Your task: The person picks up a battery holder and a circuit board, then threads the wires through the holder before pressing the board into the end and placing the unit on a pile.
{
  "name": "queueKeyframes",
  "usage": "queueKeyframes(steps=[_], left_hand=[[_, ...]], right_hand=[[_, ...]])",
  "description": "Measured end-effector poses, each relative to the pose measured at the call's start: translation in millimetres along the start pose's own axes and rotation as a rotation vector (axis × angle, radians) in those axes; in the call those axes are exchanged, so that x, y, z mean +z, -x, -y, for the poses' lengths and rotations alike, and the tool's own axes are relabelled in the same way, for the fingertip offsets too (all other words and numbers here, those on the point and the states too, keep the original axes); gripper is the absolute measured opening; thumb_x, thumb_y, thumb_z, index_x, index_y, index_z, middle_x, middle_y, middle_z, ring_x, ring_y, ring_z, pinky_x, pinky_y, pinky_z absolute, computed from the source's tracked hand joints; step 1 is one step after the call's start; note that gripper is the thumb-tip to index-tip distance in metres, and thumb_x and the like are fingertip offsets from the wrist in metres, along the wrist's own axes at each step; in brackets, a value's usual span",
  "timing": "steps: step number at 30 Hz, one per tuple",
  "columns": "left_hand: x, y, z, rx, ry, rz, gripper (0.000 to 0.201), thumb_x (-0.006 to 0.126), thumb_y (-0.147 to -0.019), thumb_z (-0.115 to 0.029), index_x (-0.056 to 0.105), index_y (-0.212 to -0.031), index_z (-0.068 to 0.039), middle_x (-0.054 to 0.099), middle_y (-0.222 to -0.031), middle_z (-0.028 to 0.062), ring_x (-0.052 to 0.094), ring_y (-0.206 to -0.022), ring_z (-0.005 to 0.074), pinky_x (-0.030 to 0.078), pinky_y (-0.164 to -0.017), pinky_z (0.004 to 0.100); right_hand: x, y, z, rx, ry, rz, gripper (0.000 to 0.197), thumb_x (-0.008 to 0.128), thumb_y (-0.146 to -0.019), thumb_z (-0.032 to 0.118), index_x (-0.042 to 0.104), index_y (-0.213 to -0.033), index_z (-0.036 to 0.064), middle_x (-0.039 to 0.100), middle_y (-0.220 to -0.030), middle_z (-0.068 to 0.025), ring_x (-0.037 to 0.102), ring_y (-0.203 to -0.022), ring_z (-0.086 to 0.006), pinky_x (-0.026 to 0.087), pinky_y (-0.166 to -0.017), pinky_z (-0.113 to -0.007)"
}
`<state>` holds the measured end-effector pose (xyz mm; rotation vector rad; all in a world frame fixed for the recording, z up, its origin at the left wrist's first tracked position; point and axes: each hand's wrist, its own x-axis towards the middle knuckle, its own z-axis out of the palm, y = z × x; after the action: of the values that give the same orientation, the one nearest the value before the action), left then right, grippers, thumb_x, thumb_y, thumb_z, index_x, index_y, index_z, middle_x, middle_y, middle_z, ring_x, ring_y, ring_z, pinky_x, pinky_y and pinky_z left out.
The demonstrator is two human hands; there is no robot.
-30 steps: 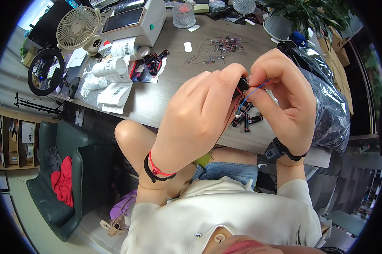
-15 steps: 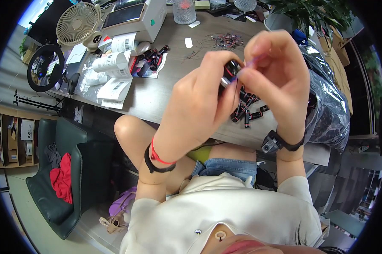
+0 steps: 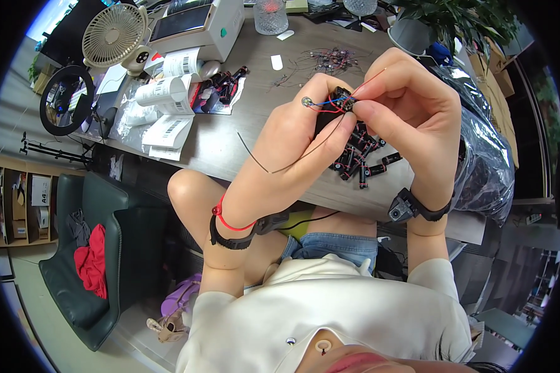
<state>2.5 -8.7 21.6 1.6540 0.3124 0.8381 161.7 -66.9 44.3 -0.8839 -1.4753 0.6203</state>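
My left hand (image 3: 286, 140) is closed around a short black cylindrical housing (image 3: 327, 119), its open end turned toward my right hand. Red and blue wires (image 3: 322, 103) come out of that end, and a small round silvery part (image 3: 306, 101) hangs on them to the left. Thumb and forefinger of my right hand (image 3: 419, 118) pinch together at the wires by the housing's end. From there a red wire (image 3: 373, 78) sticks up to the right. A thin dark wire (image 3: 305, 155) curves over the back of my left hand. Exactly what the right fingertips grip is partly hidden.
Several black cylinders (image 3: 362, 165) lie on the table (image 3: 211, 140) below my hands. Farther back is a tangle of small wired parts (image 3: 334, 61). Label sheets (image 3: 168, 127), a fan (image 3: 115, 36) and more cylinders (image 3: 227, 87) stand left; a plastic bag (image 3: 488, 161) lies right.
My left hand has turned, so the housing's wired end and the round part on its wires now show. The right hand has shifted slightly right and down, still pinching at the wires.
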Motion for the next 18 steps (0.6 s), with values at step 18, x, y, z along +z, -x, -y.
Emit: queueKeyframes(steps=[18], left_hand=[[6, -6, 12, 0.224, -0.218, -0.197, 0.015, 0.054, -0.079, -0.005, 0.052, -0.092, 0.001, 0.052, -0.062, 0.0067, 0.048, -0.052, 0.0095, 0.040, -0.049, 0.0235]], right_hand=[[2, 4, 5, -0.126, 0.436, -0.016, 0.016, 0.067, -0.069, -0.012, 0.064, -0.083, -0.0039, 0.056, -0.082, -0.0055, 0.052, -0.069, -0.0082, 0.041, -0.061, -0.018]])
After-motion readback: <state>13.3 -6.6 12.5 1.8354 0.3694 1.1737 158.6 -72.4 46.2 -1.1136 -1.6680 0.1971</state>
